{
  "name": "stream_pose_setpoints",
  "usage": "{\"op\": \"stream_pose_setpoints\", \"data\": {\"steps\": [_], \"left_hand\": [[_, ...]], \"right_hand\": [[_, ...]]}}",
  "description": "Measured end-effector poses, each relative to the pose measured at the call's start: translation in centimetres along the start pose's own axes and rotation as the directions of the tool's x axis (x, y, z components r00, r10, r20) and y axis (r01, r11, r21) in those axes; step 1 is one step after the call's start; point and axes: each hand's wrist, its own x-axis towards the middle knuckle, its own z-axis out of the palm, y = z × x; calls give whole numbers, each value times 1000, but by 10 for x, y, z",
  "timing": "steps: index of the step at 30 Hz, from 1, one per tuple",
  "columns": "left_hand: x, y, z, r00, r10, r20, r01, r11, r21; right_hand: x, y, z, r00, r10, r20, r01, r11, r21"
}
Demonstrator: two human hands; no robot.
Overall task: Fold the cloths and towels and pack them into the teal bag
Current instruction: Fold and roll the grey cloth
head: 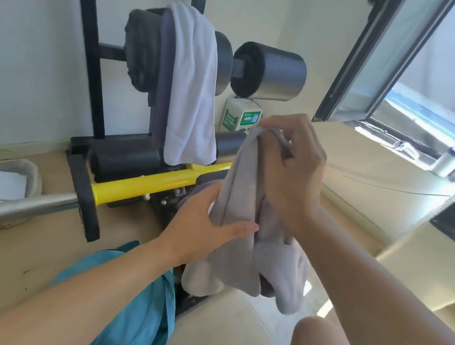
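Folding is judged barely begun: the soft grey cloth (246,225) hangs bunched and unfolded in front of the yellow steel bar of the exercise bench (146,185), pinched at its top edge by the curled fingers of the right hand (292,162), while the left hand (206,226) lies flat with straight fingers against the cloth's lower front, gripping nothing. A long white terry towel (193,90) is draped over the black foam roller above the yellow bar, untouched and not yet folded. The crumpled teal fabric bag (138,312) lies on the floor below the yellow bar, under the left forearm; whether anything is packed inside cannot be told. Remaining work appears to be nearly everything. A grey fabric basket (3,185) sits left of the bar; the bench frame crowds the folding space, and the bag's mouth is collapsed.
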Motion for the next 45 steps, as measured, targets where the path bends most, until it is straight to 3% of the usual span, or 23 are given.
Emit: {"op": "stream_pose_setpoints", "data": {"steps": [3, 6, 7, 10, 14, 16, 20, 22, 24, 27, 30, 32, 34, 36, 40, 42, 45], "left_hand": [[-11, 4, -25, 987, 64, -146, -73, 996, -59], [-13, -3, -64, 963, -15, -270, -18, 992, -122], [-12, -8, -78, 962, -23, -271, -5, 995, -103], [-13, -27, -108, 959, -61, -278, 73, 997, 32], [-14, -50, -132, 889, -143, -436, 183, 982, 51], [-13, -57, -141, 863, -151, -483, 222, 971, 93], [-16, -69, -152, 819, -174, -546, 292, 947, 136], [-18, -73, -156, 790, -193, -582, 342, 927, 156], [-17, -73, -159, 748, -206, -631, 389, 906, 165], [-15, -77, -171, 702, -153, -695, 400, 892, 208], [-17, -84, -188, 680, -124, -722, 401, 888, 226], [-20, -83, -190, 675, -168, -718, 423, 886, 191], [-22, -77, -181, 706, -226, -671, 457, 870, 187], [-24, -71, -164, 786, -235, -572, 435, 867, 242], [-24, -68, -141, 900, -256, -352, 354, 901, 250], [-19, -71, -138, 904, -291, -314, 372, 896, 241], [-9, -78, -126, 852, -327, -408, 398, 912, 101]], "right_hand": [[4, -19, 28, 948, 78, 310, -111, 990, 90], [-3, -22, 58, 683, 186, 706, -289, 957, 28], [-10, -18, 66, 605, 205, 769, -336, 942, 13], [-40, 2, 82, 476, 272, 836, -487, 873, -7], [-74, 22, 98, 314, 335, 888, -616, 784, -78], [-77, 23, 109, 326, 373, 869, -630, 770, -94], [-81, 19, 124, 496, 467, 732, -627, 776, -71], [-85, 21, 127, 515, 492, 702, -592, 797, -124], [-89, 27, 127, 465, 509, 724, -516, 820, -245], [-91, 37, 129, 330, 544, 771, -368, 826, -426], [-89, 43, 131, 339, 548, 765, -386, 822, -418], [-88, 43, 131, 373, 562, 738, -527, 783, -330], [-89, 36, 135, 358, 569, 740, -711, 680, -179], [-95, 25, 142, 311, 487, 816, -806, 591, -45], [-118, 9, 157, 112, 293, 950, -837, 543, -69], [-127, 9, 161, 144, 370, 918, -845, 528, -81], [-129, 17, 161, 299, 555, 776, -854, 519, -43]]}}
